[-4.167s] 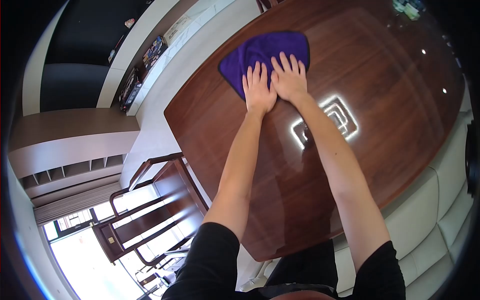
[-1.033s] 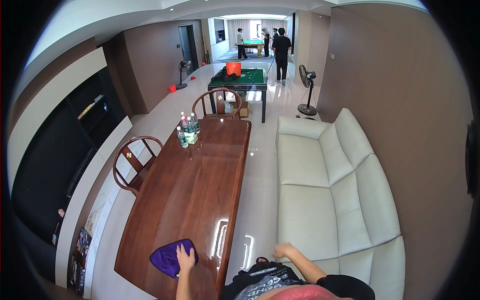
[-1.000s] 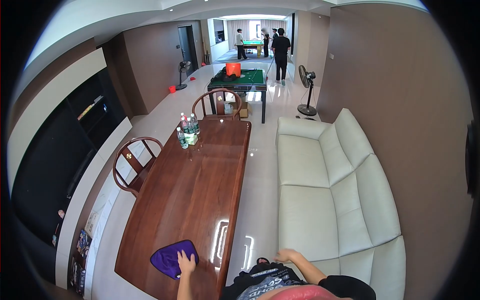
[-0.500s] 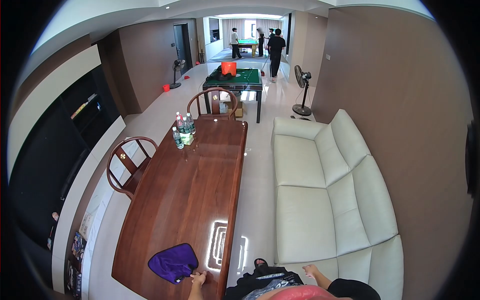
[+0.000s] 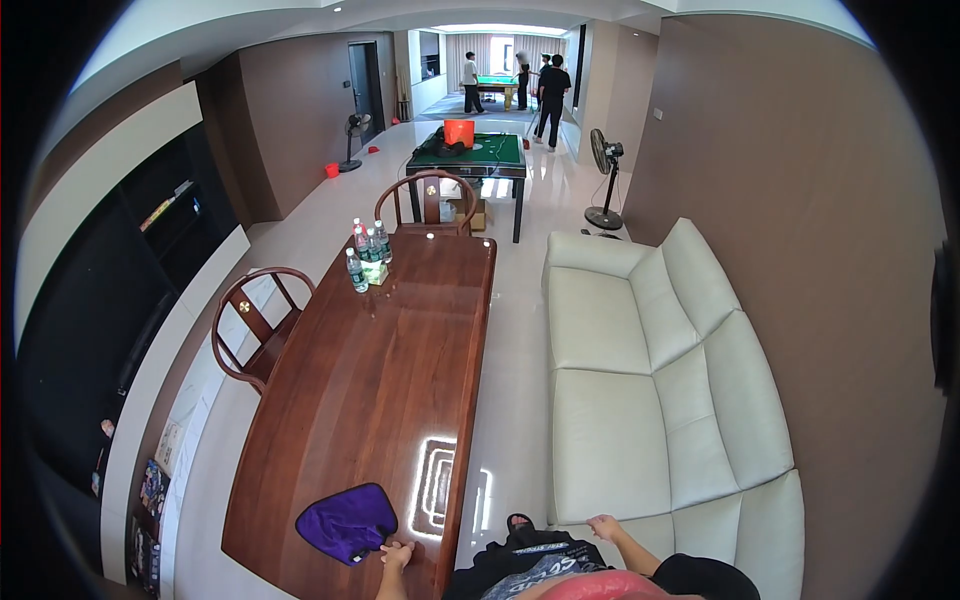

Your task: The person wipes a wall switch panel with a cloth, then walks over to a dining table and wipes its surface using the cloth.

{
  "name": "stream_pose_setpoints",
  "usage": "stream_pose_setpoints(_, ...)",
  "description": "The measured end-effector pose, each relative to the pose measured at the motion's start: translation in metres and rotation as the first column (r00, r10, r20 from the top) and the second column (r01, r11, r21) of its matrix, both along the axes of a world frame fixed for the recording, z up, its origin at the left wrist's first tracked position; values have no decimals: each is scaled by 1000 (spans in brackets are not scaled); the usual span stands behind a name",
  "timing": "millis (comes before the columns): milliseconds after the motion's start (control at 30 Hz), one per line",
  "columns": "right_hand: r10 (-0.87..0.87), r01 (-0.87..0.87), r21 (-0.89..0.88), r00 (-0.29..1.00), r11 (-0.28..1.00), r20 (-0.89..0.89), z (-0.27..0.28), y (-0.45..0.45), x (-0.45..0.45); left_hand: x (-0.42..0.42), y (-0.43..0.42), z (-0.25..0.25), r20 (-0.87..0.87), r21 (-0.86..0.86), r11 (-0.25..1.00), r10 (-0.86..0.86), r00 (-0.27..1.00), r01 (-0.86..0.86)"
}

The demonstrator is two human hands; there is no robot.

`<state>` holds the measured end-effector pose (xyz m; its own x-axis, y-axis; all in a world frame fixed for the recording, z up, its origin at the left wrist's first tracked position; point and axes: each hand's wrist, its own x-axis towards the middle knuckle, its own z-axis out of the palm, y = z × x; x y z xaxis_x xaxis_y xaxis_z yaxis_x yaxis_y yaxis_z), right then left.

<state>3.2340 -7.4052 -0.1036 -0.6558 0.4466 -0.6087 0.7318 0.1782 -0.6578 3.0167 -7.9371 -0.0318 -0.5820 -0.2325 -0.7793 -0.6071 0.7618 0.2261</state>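
A purple cloth (image 5: 347, 523) with a dark edge lies spread on the near end of the brown wooden table (image 5: 375, 380). My left hand (image 5: 397, 553) is at the cloth's lower right corner, its fingers apart and resting on or just above the tabletop. Nothing shows in its grasp. Out to the right, over the front of the pale sofa, my right hand (image 5: 603, 527) hangs in the air with its fingers loosely curled; whether they hold anything is too small to tell.
Several bottles (image 5: 357, 270) and a tissue box (image 5: 374, 272) stand at the table's far left. Wooden chairs (image 5: 262, 325) flank it. The sofa (image 5: 610, 430) runs along the right. Beyond are a green-topped table (image 5: 490, 150), a fan (image 5: 604, 180) and several people (image 5: 553, 100).
My left hand has slid off the cloth to its lower right corner. My right hand has moved right, then slightly back left and up. The view has shifted a little, and a far person has walked away.
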Motion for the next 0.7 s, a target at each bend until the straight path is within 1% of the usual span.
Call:
stream_pose_setpoints(100, 27, -28, 19, 999, 999, 26, -21, 8, 10, -1, -1, 0, 9, 0, 1000, -14, 1000, 14)
stream_pose_setpoints(167, 11, -20, 79, 993, 997, 115, -30, 11, 15, 0, -2, -1, 16, -2, 1000, -24, 1000, 24)
stream_pose_setpoints(200, 11, -20, 79, 993, 997, 115, -30, 10, 16, -1, -2, -5, 12, -1, 1000, -21, 1000, 21)
stream_pose_setpoints(267, -41, 34, 48, 986, 998, 164, -30, 9, 19, -1, -5, -11, 6, 0, 1000, -18, 1000, 18)
stream_pose_setpoints(300, -42, 34, 48, 985, 998, 165, -18, 5, 17, -1, -4, -8, 9, 1, 1000, -14, 1000, 14)
stream_pose_setpoints(367, -61, 67, -21, 976, 998, 208, 15, -3, 10, -1, -3, -6, 11, 2, 1000, -12, 1000, 12)
stream_pose_setpoints(400, -62, 68, -21, 976, 997, 209, 11, -3, 11, -2, -2, -6, 18, 5, 1000, -22, 1000, 22)
stream_pose_setpoints(467, -40, 43, -12, 987, 999, 154, 3, -3, 11, -3, -3, -5, 26, 6, 999, -33, 999, 33)
stream_pose_setpoints(533, -41, 44, -18, 987, 999, 155, 9, -6, 9, -5, -3, -6, 55, 2, 999, -52, 997, 51)
stream_pose_setpoints(700, -33, 35, -13, 992, 999, 124, 15, -9, 7, -5, -4, -3, 65, 19, 997, -69, 995, 68)
